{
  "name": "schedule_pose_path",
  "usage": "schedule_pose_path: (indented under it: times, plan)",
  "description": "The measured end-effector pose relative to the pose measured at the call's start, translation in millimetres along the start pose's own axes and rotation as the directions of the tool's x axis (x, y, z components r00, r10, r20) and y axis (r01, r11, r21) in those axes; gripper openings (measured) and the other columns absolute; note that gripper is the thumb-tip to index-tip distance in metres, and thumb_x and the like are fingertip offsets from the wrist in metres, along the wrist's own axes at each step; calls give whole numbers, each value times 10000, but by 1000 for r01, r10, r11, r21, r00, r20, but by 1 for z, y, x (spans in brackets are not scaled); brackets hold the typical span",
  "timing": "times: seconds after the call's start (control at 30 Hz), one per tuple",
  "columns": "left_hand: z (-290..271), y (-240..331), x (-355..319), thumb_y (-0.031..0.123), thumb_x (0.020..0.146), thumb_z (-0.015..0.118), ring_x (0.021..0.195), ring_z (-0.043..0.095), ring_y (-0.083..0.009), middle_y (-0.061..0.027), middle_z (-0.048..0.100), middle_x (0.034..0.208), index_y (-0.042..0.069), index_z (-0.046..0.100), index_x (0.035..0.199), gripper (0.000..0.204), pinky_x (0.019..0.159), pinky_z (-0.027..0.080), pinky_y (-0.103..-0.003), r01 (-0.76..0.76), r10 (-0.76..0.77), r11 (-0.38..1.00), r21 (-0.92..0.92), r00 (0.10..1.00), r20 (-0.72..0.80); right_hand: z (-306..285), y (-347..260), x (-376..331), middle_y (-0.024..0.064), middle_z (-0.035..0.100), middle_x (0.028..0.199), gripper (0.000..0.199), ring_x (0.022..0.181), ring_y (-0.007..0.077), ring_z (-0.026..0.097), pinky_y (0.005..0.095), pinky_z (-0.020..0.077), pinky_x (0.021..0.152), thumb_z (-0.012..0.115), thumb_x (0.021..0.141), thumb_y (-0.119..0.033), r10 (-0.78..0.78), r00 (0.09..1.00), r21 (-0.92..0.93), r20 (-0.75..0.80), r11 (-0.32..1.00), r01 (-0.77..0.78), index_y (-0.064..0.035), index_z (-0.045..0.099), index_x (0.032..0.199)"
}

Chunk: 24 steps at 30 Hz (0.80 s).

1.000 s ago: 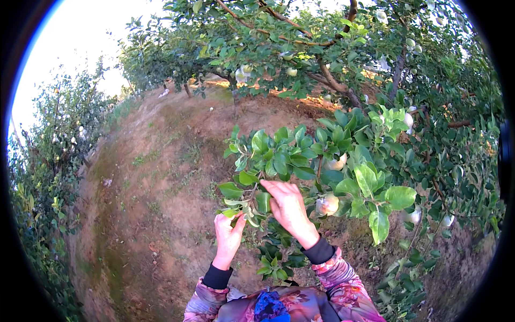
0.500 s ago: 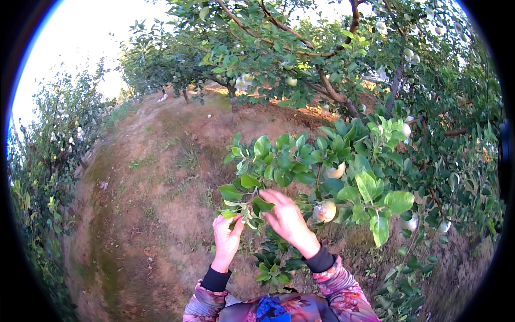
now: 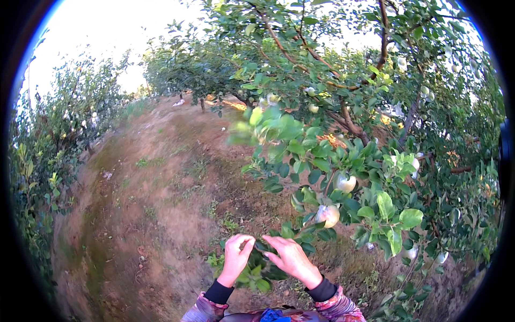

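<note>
My left hand (image 3: 236,258) is closed in a pinch low in the middle of the view, above a leafy shoot (image 3: 256,279). What its fingertips hold, if anything, is too small to make out. Just right of it, my right hand (image 3: 292,261) has its fingers stretched toward the left one, thumb apart, close to a thin leafy twig. Beyond my right hand hang a pale pink-yellow apple (image 3: 328,216) and a second apple (image 3: 344,183) among the leaves. Farther up, a leafy branch end (image 3: 268,127) is blurred by motion.
Apple tree limbs (image 3: 348,126) with more pale fruit (image 3: 412,252) fill the right side. A dirt path (image 3: 161,188) with grass patches runs away on the left, bordered by another row of trees (image 3: 40,161). Trees also stand at the back.
Both hands have come down and nearer to me, away from the leafy branch end. That branch end has sprung upward. The whole view has shifted a little.
</note>
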<state>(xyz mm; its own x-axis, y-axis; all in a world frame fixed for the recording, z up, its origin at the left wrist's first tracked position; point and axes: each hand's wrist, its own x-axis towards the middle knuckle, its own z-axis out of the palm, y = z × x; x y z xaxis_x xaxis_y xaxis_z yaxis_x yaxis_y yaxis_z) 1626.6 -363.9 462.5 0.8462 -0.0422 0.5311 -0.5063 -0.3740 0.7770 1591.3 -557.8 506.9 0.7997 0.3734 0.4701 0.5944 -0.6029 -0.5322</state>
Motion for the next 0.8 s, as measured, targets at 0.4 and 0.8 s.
schedule_pose_path:
  times: [0.4,0.8]
  plan:
    - [-111,-125,-162,119,900,645,766,597,-70,-15,676,814,-18,693,947,153,691,485,-248,486,-502,864,-133,852,-145,74,-35,31,170,680,1032,365,941,361,648,449,519,802,629,884,-230,-117,925,59,361,993,103,-33,608,1191]
    - [-168,-150,-197,168,946,619,797,575,-128,-34,662,866,-34,668,1035,226,720,492,-287,464,-515,843,-270,843,-157,150,-106,137,174,681,1020,345,909,389,649,474,528,763,637,880,-212,-386,830,204,402,922,329,-54,625,1186]
